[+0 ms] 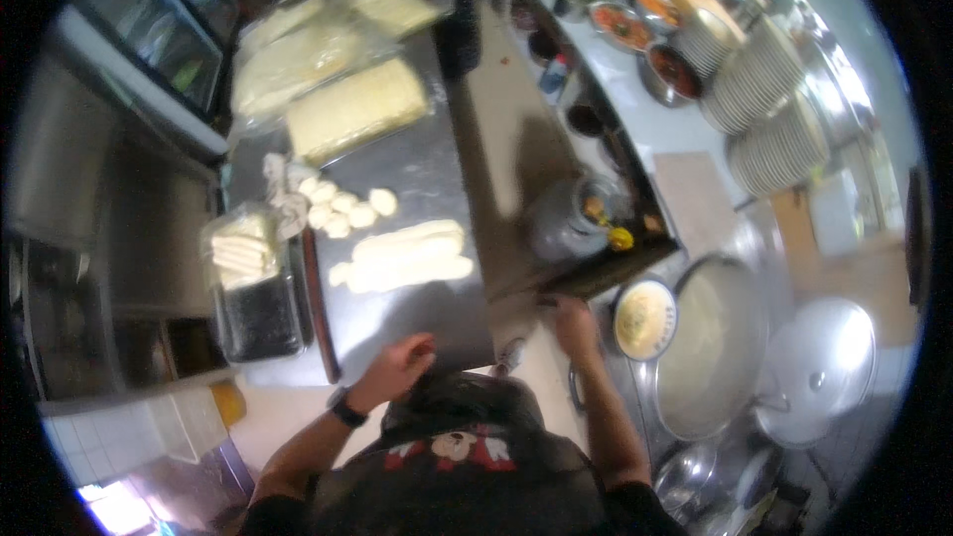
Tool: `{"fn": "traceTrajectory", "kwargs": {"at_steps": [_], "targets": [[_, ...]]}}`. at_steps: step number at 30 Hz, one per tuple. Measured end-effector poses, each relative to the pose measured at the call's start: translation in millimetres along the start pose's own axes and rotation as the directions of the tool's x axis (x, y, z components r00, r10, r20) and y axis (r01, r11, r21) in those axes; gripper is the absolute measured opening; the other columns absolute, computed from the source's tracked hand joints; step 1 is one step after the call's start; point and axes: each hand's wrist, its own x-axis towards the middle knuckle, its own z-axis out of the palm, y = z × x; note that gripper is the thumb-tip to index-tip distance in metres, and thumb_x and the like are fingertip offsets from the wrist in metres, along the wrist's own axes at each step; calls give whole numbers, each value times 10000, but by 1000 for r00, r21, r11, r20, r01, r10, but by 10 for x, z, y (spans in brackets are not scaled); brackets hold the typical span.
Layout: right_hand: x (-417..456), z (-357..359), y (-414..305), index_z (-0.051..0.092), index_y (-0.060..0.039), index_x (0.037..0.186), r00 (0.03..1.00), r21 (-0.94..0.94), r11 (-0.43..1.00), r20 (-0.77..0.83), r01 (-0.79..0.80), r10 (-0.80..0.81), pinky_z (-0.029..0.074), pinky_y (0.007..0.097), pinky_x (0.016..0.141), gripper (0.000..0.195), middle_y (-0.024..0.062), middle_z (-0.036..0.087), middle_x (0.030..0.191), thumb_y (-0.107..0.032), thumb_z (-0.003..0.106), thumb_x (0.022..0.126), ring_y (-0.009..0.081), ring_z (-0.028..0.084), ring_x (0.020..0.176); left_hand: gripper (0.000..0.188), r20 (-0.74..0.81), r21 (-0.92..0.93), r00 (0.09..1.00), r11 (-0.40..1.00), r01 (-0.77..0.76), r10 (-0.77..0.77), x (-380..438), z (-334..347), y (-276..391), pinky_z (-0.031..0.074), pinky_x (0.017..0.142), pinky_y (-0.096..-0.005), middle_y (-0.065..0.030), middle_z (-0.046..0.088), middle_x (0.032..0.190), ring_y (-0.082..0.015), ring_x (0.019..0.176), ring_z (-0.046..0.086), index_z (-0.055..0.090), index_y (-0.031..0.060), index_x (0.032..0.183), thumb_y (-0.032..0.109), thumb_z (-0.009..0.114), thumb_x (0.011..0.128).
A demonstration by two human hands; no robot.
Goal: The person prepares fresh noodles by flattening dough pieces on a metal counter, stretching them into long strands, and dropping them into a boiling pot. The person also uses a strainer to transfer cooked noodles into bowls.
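My left hand (402, 363), with a dark band on the wrist, is over the near edge of a steel worktable (439, 320). Its fingers are curled, and no object shows in them. Beyond it lie several pale dough rolls (406, 257) side by side. Farther back is a cluster of small dough pieces (339, 207) beside a crumpled cloth (283, 193). On the right, my right hand (575, 327) hangs near the stove counter's edge, left of a patterned enamel bowl (645, 318) of yellowish food. Blur hides whether its fingers hold the small dark shape at their tips.
A red-brown rod (319, 305) and a tray of dough strips (242, 253) sit left. Plastic-covered dough (357, 112) lies farther back. Right are a large pot (711, 350), a metal lid (815, 372), stacked plates (778, 145) and a grey bucket (562, 223). Someone in dark clothes stands beyond.
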Motion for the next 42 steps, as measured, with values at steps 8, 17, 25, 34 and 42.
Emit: {"fn": "traceTrajectory", "kwargs": {"at_steps": [8,17,25,34,42], "targets": [[1430,1503,-1567,611,4,1072,942,-275,922,-120,270,-312,473,437,874,271,179,632,1063,-155,559,859,344,599,1008,306,-401,-523,812,834,176,-424,-1211,-84,-936,510,841,-297,-111,679,1053,-182,995,631,567,-14,1215,144,594,953],[1669,1583,-1366,637,-43,896,979,-71,986,124,-154,162,471,437,677,144,192,648,868,-154,545,885,373,611,778,285,-368,-607,796,773,186,-481,-1418,313,-1678,504,779,-284,-92,669,1027,-159,921,616,568,-30,1193,139,568,962],[1215,696,-3210,496,-2,1147,935,910,213,347,-355,76,549,433,842,256,182,588,1058,-208,477,995,309,640,889,222,-393,-811,759,585,-20,-520,-734,-43,-1553,518,802,-311,-107,660,973,-214,939,635,574,12,1106,195,528,989],[991,-1080,-3455,497,-18,1256,946,939,-128,305,-318,-114,538,429,935,353,154,628,1099,-153,584,942,262,638,1044,468,-259,-780,832,-402,-480,-490,-71,-502,-1644,532,783,-361,-241,579,1104,-328,1032,594,511,-27,1091,415,376,1020],[407,-1431,-1692,605,14,1121,916,967,-6,244,-255,317,561,348,746,301,138,666,981,-243,519,991,206,660,834,329,-90,-787,929,-545,-287,-359,130,-218,-847,535,798,-338,-155,650,1118,-243,983,638,528,-10,1260,170,454,996]]}}
